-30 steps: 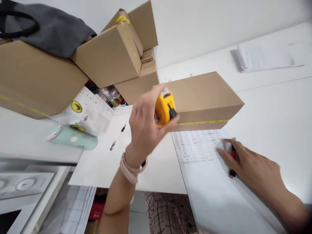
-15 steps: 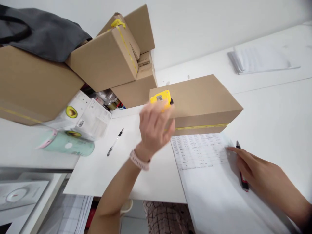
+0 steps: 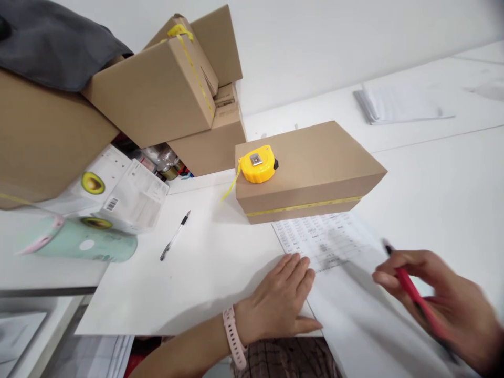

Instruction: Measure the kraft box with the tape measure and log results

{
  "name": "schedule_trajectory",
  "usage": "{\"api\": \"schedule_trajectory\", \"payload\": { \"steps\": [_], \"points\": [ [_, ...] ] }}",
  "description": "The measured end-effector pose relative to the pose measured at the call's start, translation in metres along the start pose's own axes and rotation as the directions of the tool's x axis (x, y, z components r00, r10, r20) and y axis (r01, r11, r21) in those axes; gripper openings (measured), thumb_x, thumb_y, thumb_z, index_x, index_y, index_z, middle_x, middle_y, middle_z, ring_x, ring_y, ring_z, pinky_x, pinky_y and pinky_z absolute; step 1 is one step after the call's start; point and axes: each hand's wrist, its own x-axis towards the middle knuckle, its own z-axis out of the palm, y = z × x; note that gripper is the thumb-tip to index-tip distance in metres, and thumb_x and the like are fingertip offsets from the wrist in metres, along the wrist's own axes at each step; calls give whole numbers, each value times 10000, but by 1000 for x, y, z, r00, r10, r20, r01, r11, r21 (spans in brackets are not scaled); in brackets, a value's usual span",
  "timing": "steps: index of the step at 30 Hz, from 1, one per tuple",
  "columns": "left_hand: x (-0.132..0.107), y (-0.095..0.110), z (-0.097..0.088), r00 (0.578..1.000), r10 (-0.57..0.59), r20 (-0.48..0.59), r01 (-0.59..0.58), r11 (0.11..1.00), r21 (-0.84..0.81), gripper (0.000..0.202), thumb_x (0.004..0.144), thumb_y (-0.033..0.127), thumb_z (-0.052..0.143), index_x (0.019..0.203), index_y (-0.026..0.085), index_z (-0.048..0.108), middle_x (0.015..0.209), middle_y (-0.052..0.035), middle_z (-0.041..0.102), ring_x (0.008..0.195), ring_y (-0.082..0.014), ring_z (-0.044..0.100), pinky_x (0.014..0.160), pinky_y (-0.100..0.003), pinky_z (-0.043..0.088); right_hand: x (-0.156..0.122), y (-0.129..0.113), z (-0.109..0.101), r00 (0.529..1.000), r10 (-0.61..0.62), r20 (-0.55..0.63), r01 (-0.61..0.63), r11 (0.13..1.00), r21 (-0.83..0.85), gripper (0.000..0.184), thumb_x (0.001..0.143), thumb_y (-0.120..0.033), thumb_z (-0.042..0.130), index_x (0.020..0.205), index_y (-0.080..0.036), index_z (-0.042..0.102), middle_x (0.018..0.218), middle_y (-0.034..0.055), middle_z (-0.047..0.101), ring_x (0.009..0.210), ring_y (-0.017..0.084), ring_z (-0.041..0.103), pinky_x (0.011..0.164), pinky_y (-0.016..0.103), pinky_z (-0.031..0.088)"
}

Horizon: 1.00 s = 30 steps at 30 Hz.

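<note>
My left hand (image 3: 281, 299) lies flat with its fingers stretched out, at the left edge of a printed sheet (image 3: 303, 236). A red and black pen (image 3: 413, 291) is gripped in my right hand (image 3: 444, 304), its dark tip raised over the right side of the paper; hand and pen are slightly blurred. Behind the sheet lies a closed cardboard box (image 3: 311, 157) with yellow tape along its side. On the box's left end rests a yellow tape measure (image 3: 259, 165), a short length of its blade hanging over the edge.
A second pen (image 3: 175, 236) lies left on the white table (image 3: 205, 278). Further left are a mint-green cylindrical case (image 3: 106, 247), an avocado-printed carton (image 3: 134, 194) and stacked cardboard boxes (image 3: 153, 94) under a dark grey bag (image 3: 55, 42). A paper stack (image 3: 405, 105) lies back right.
My left hand has left the tape measure on the box and come down onto the table by the sheet. My right hand has picked up the red and black pen from the paper.
</note>
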Motion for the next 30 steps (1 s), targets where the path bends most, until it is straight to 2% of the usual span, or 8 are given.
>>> {"api": "schedule_trajectory", "payload": {
  "steps": [2, 4, 7, 12, 19, 25, 28, 30],
  "points": [
    [5, 2, 1, 1000, 6, 6, -6, 1000, -6, 858, 909, 690, 510, 1377, -29, 490, 1489, -297, 472, 1474, -396, 333, 1246, -494, 221, 8, -19, 15, 987, -13, 159, -24, 974, 227, 306, 904, -627, 490, 794, -355, 575, 659, 25, 634, 613, 276, 616, 603, 430, 519],
    [7, 3, 2, 1000, 3, 17, -2, 1000, -23, 857, 906, 695, 501, 1367, -28, 493, 1490, -312, 460, 1479, -407, 316, 1234, -515, 239, 20, -32, 31, 950, -62, 305, -68, 915, 397, 375, 975, -602, 391, 962, -311, 626, 709, 28, 644, 688, 246, 624, 725, 421, 527],
    [6, 3, 5, 1000, -14, 14, 14, 999, -35, 855, 910, 707, 476, 1371, -12, 483, 1508, -317, 432, 1490, -404, 294, 1211, -527, 280, 38, -40, 57, 922, -50, 383, -141, 880, 454, 474, 991, -610, 381, 1088, -240, 662, 849, 54, 671, 860, 231, 641, 827, 384, 516],
    [5, 1, 13, 997, 20, -77, -17, 999, 39, 860, 904, 736, 444, 1298, -22, 538, 1454, -336, 481, 1441, -419, 379, 1207, -496, 289, 51, -31, 89, 938, -28, 345, -122, 906, 405, 398, 920, -580, 577, 762, -215, 591, 687, -2, 535, 664, 161, 498, 611, 295, 441],
    [7, 0, 13, 995, 48, -89, -38, 993, 109, 839, 906, 714, 468, 1287, -30, 543, 1415, -347, 518, 1409, -447, 417, 1198, -500, 274, 55, -18, 92, 970, 31, 242, -136, 893, 429, 301, 818, -487, 748, 895, -219, 637, 830, 24, 637, 713, 168, 564, 624, 301, 478],
    [7, 1, 16, 992, 48, -113, -30, 987, 157, 859, 887, 755, 448, 1258, -10, 567, 1405, -333, 535, 1401, -435, 431, 1199, -490, 272, 51, -19, 90, 953, -86, 289, -36, 918, 394, 232, 917, -445, 638, 870, -223, 586, 746, 8, 584, 664, 158, 537, 567, 286, 448],
    [7, 2, 17, 993, 40, -109, -25, 991, 135, 847, 883, 743, 474, 1245, -17, 566, 1400, -356, 524, 1394, -441, 436, 1201, -493, 252, 48, -20, 92, 945, -75, 318, -46, 933, 357, 224, 918, -440, 641, 918, -222, 588, 772, 9, 606, 663, 155, 547, 567, 282, 444],
    [8, 3, 17, 994, 37, -99, -24, 991, 132, 841, 878, 743, 482, 1240, -11, 563, 1401, -358, 524, 1387, -440, 445, 1198, -492, 248, 48, -20, 94, 950, -60, 306, -48, 942, 332, 255, 909, -448, 653, 829, -218, 577, 712, -4, 574, 618, 142, 514, 551, 278, 423]
  ]
}}
